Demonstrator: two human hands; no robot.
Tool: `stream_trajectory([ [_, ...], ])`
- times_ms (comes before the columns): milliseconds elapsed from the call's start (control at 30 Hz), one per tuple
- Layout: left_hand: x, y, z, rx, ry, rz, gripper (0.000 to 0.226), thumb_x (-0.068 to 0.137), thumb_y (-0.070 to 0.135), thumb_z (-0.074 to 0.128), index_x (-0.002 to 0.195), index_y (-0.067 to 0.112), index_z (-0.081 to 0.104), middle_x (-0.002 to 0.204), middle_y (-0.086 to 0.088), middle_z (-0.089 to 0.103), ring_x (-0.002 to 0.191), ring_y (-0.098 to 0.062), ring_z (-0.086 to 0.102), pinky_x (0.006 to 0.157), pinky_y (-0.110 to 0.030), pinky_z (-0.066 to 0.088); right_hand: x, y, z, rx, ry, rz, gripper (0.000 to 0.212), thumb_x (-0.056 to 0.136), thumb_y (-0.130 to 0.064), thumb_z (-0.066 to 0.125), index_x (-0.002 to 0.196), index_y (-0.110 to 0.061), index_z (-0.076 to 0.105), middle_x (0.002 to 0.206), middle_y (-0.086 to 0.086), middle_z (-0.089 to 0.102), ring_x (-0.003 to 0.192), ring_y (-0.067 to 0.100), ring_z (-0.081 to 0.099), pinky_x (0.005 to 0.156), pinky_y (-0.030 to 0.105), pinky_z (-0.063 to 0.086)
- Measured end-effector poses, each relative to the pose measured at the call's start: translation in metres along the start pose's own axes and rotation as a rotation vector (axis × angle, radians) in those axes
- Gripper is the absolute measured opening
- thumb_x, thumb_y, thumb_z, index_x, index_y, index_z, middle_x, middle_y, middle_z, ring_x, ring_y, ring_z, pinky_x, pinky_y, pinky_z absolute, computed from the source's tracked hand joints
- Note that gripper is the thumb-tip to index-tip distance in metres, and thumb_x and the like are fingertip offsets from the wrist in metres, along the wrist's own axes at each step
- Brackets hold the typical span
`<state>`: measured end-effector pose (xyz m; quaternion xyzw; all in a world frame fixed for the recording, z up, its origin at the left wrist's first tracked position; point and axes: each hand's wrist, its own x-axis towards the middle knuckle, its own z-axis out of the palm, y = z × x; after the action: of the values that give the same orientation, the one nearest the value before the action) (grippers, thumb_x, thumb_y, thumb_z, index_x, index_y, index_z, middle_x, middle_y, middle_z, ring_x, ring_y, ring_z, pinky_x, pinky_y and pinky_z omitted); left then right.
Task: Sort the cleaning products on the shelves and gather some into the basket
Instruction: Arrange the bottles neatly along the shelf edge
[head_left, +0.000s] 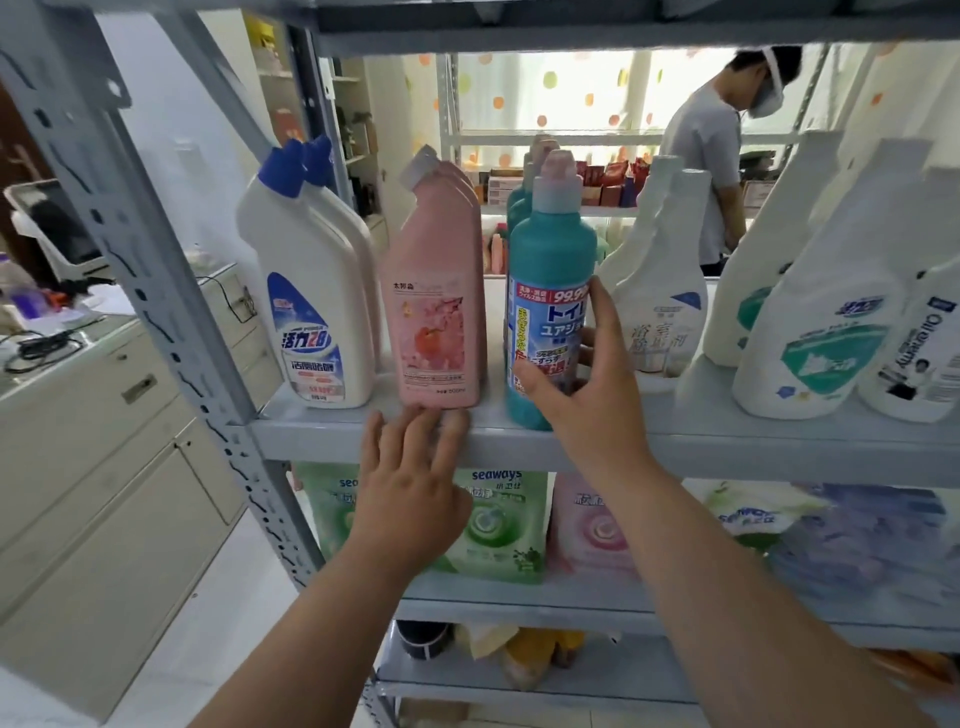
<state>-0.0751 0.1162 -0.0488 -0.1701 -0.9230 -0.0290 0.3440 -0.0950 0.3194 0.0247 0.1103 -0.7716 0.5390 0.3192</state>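
Left grip (410, 478): a bare hand, flat and open, its fingers (415, 418) straight and a little spread. It holds nothing. The tips lie on the front lip of the shelf (727, 441), right under the pink bottle (441, 312). They seem to brush its base, but the view is too soft there to be sure.
Right grip (587, 384): a bare hand wrapped round the teal bottle (550, 260). The thumb lies across the lower label and the fingers curl round the right side, with the forefinger reaching up along the label's edge.
Teal bottle: upright on the shelf near its front edge, just right of the pink bottle. It has a pale cap, and more teal bottles stand in a row behind it.
Pink bottle: upright at the shelf front with its angled neck leaning left. Others like it are lined up behind.
White bottles (306, 291): blue-capped with bent necks, standing at the left end of the shelf beside the pink row.
Capless bottles (665, 301): white, just right of the teal row.
Far-right bottles (810, 338): white with green and blue labels, at the shelf's right end.
Lower shelf (519, 597): holds green pouches (498, 525), a pink pouch (592, 525) and a purple pack (872, 535).
Background: a person (711, 156) stands beyond the rack.
Left side: pale cabinets (104, 467) with cables on top.
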Motion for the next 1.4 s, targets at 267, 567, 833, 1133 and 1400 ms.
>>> stream_trajectory([
  [267,-0.001,-0.001,0.013,0.010,0.107,0.036,0.076,0.066,0.027,0.058,0.140,0.010,0.052,0.128,-0.020,0.058,0.124,-0.043,0.052,0.114,-0.068,0.026,-0.002,0.004,0.016,-0.292,0.024,-0.052,0.102,0.090,-0.054,0.069,0.162,-0.040,-0.002,0.147,0.002,0.049,0.128,0.018,0.055,0.102,0.041,0.053],
  [567,-0.002,-0.002,0.011,-0.031,0.078,0.043,0.079,0.062,0.026,0.057,0.139,0.009,0.053,0.132,-0.019,0.054,0.128,-0.042,0.046,0.115,-0.068,0.024,0.005,0.007,0.029,-0.547,0.028,0.102,0.085,0.090,-0.067,0.061,0.153,-0.021,0.025,0.137,0.005,0.061,0.114,0.030,0.066,0.082,0.036,0.052],
  [833,-0.001,-0.001,-0.001,-0.031,-0.041,0.034,0.098,0.057,0.030,0.077,0.145,0.014,0.037,0.136,-0.019,0.054,0.133,-0.041,0.039,0.117,-0.062,0.015,0.005,0.003,0.030,-0.617,-0.001,0.168,0.077,0.089,-0.069,0.059,0.141,-0.018,0.035,0.124,0.007,0.067,0.103,0.033,0.068,0.075,0.035,0.049],
  [1133,0.000,0.001,-0.020,-0.060,-0.179,-0.037,0.089,0.065,0.026,0.079,0.148,0.011,0.051,0.140,-0.020,0.055,0.136,-0.044,0.045,0.120,-0.064,0.022,-0.011,-0.009,0.004,-0.674,-0.256,0.155,0.095,0.092,-0.060,0.062,0.161,-0.011,0.018,0.151,0.011,0.049,0.134,0.029,0.052,0.108,0.043,0.048],
  [1400,0.000,0.043,-0.042,-0.252,-0.026,-0.139,0.057,0.082,0.021,0.066,0.136,0.003,0.060,0.125,-0.017,0.061,0.121,-0.036,0.053,0.106,-0.053,0.046,-0.076,0.035,-0.121,-0.963,-0.351,-0.181,0.057,0.098,-0.043,0.059,0.150,-0.020,0.050,0.152,0.006,0.052,0.140,0.028,0.046,0.122,0.045,0.030],
])
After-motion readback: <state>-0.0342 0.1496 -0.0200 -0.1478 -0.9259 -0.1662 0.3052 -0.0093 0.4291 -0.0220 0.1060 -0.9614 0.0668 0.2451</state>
